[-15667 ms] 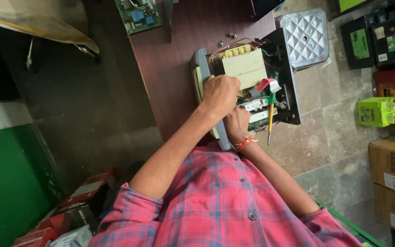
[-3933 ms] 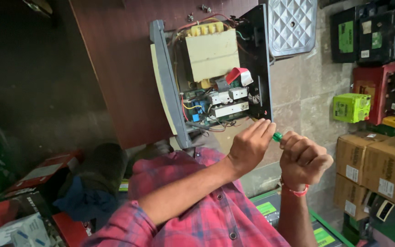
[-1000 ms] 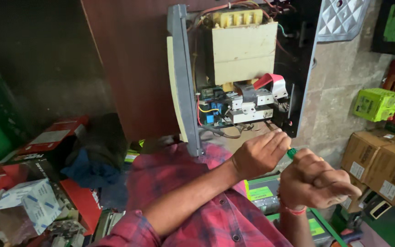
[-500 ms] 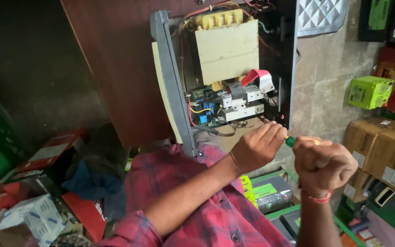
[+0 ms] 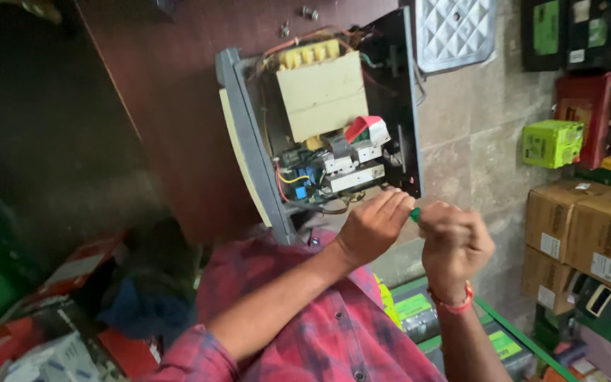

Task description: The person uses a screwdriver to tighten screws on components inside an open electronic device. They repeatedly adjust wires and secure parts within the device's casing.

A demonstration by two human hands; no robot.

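**Hands on a green tool below the open unit**

Left hand [image 5: 370,228] pinching the tip end of the green tool [image 5: 414,213], right hand [image 5: 455,240] fisted around its handle. Seemingly readying the tool between work on the open unit [image 5: 319,127]. Next calls for a steady aim at the circuit board [image 5: 319,177], just above both hands on the bench [image 5: 171,106].

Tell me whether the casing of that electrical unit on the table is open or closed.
Open. The electrical unit has no cover on the side facing the camera: its beige transformer block, wires and small circuit parts are bare, framed by the grey front panel.
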